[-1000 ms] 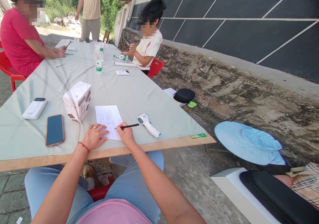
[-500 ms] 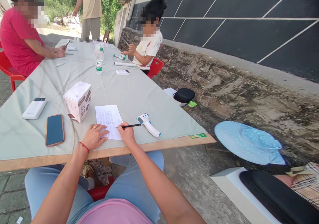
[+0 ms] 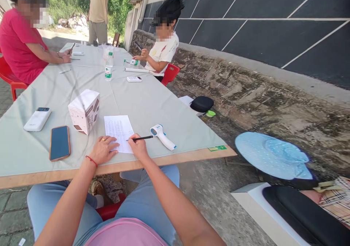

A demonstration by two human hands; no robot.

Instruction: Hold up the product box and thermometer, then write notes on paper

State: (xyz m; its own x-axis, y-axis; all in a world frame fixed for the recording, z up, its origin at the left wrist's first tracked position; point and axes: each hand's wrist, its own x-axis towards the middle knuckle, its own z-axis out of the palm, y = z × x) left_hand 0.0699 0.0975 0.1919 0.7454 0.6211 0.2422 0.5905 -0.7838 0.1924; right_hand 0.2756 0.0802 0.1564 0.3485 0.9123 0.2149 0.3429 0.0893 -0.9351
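Observation:
A sheet of paper [image 3: 119,127] with rows of small marks lies near the table's front edge. My left hand [image 3: 104,149] rests flat on its lower left part, fingers apart, holding nothing. In my right hand [image 3: 138,146] is a black pen [image 3: 143,138], its tip at the paper's lower right area. Just right of that hand lies a white infrared thermometer [image 3: 163,137]. Left of the paper stand a white and brown box [image 3: 84,111] and, nearer the edge, a phone [image 3: 59,143] in an orange-brown case. A white power bank [image 3: 37,119] is farther left.
Farther along the cloth-covered table [image 3: 131,100] stand an upright water bottle [image 3: 108,67], a lying bottle [image 3: 131,62] and a small white device [image 3: 133,79]. Two people sit along the sides with phones; another stands behind. A blue hat [image 3: 269,154] lies to the right, below table level.
The pen has shifted very slightly in my right hand, still at the paper. My left hand stays put. The standing person's arm has moved, and the seated person on the left has tilted the phone.

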